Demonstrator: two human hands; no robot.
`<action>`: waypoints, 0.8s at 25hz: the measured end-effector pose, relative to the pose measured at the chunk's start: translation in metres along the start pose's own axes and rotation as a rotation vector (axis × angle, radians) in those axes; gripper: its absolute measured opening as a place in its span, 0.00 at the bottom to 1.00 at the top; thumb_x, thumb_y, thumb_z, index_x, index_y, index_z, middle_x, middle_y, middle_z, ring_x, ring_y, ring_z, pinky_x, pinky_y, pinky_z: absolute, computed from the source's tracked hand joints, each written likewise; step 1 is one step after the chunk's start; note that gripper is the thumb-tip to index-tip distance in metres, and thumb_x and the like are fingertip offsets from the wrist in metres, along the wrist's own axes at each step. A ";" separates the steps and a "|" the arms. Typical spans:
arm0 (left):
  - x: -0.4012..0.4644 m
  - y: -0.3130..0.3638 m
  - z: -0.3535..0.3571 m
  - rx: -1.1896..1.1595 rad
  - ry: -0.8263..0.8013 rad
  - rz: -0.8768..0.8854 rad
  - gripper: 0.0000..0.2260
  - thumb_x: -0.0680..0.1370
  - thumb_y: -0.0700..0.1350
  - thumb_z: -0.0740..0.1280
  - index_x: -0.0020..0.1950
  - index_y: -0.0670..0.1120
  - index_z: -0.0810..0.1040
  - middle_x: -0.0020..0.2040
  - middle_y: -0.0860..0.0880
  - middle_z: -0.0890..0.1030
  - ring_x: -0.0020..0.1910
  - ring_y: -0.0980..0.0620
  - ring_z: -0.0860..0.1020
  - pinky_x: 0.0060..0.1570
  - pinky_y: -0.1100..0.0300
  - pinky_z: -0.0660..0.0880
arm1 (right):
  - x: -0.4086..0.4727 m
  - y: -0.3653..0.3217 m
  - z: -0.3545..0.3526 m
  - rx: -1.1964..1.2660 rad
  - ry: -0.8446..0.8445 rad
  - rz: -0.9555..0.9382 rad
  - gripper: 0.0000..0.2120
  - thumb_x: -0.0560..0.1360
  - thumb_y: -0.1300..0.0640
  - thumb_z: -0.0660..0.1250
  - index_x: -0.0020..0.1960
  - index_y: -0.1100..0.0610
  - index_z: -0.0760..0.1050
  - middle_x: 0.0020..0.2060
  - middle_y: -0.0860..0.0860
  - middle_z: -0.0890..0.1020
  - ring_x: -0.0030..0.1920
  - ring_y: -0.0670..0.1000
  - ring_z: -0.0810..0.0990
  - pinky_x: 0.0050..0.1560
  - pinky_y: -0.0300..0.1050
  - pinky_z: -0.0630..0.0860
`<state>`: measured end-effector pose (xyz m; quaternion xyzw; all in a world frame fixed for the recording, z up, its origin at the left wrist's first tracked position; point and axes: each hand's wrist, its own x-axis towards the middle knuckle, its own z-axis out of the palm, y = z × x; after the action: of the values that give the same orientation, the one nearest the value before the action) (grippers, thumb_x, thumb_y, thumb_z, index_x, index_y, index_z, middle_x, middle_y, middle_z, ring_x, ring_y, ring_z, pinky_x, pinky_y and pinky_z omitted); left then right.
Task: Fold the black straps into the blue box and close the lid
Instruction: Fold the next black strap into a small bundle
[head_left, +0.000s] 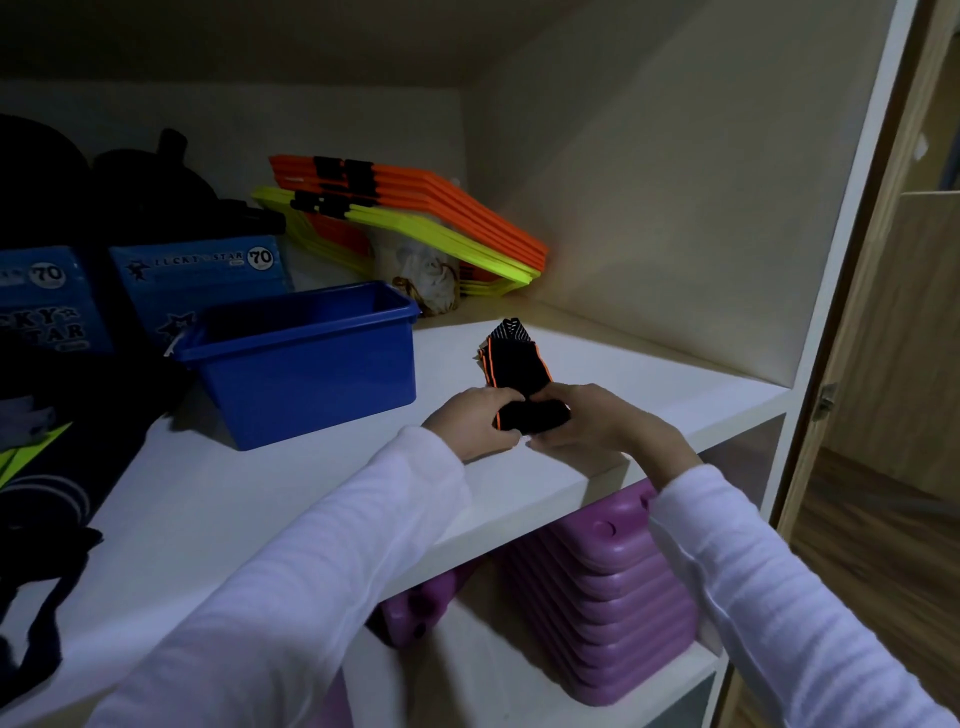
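Black straps (519, 384) pinched between fingers of left hand (475, 421) and right hand (587, 418), blue box (306, 364) left of fingers, lidless, on shelf (208, 493).

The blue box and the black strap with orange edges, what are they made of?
The blue box looks like hard, smooth plastic: its walls are stiff, with a rolled rim and a slight shine. The black strap seems to be soft woven fabric, probably stretchy: it bends and bunches where the left hand and right hand grip it, and looks matte.
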<state>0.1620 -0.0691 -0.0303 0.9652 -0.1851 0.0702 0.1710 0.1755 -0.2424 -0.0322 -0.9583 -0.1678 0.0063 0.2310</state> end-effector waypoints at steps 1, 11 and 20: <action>0.000 0.003 0.000 0.013 0.016 0.002 0.21 0.74 0.44 0.66 0.68 0.47 0.72 0.62 0.44 0.78 0.60 0.46 0.76 0.54 0.60 0.71 | 0.000 0.000 0.000 0.009 0.007 -0.015 0.25 0.71 0.50 0.70 0.67 0.50 0.69 0.60 0.53 0.78 0.61 0.55 0.75 0.56 0.44 0.69; 0.009 -0.002 0.005 -0.563 0.213 -0.272 0.12 0.75 0.43 0.66 0.53 0.36 0.77 0.43 0.39 0.79 0.42 0.46 0.77 0.47 0.49 0.78 | 0.005 0.009 -0.013 0.494 0.148 0.014 0.08 0.75 0.52 0.66 0.49 0.56 0.77 0.37 0.50 0.78 0.42 0.52 0.74 0.38 0.39 0.67; 0.028 -0.004 0.010 -0.472 0.175 -0.413 0.18 0.77 0.43 0.64 0.28 0.44 0.63 0.31 0.47 0.69 0.40 0.47 0.69 0.32 0.59 0.61 | 0.022 0.002 -0.010 0.365 0.101 0.144 0.21 0.76 0.54 0.65 0.29 0.58 0.63 0.27 0.52 0.67 0.30 0.51 0.65 0.33 0.42 0.60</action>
<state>0.1897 -0.0784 -0.0352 0.9063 0.0187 0.0721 0.4160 0.1975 -0.2410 -0.0226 -0.9092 -0.0831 0.0053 0.4080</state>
